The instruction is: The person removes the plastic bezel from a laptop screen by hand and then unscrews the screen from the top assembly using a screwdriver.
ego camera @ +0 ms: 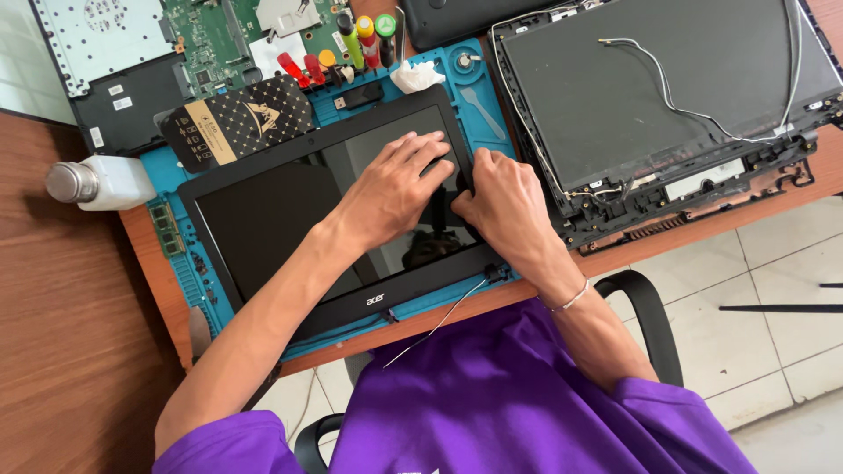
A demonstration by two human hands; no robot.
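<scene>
A black laptop screen panel with its bezel (pixel 263 219) lies flat on a blue repair mat (pixel 198 281). My left hand (pixel 395 189) rests palm down on the glass near the panel's right side, fingers spread. My right hand (pixel 505 206) is at the panel's right bezel edge, fingertips curled against it; whether it grips the bezel I cannot tell. A thin cable (pixel 439 325) trails from the panel's lower right corner over the desk edge.
An empty laptop lid shell with loose wires (pixel 667 96) lies at the right. A motherboard (pixel 228 35), a keyboard frame (pixel 88 35), screwdrivers (pixel 351 44), a black patterned box (pixel 237 123) and a white bottle (pixel 101 182) sit at the back and left. A chair armrest (pixel 650 316) stands below.
</scene>
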